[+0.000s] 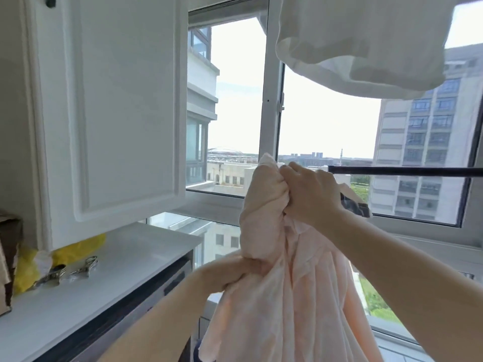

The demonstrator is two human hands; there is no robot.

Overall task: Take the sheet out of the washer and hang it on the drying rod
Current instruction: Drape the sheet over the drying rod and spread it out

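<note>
Pink sheet hangs in folds right in front of me, bunched between both my hands in front of the window. With my left hand I grip a gathered fold low down, fingers curled round the cloth. With my right hand I grip the bunched top higher up, clenched on it just beside the end of the dark drying rod, which runs off to the right. White cloth hangs above. On the white counter to my left lie metal clips near a yellow bag, under a white cabinet door.
</note>
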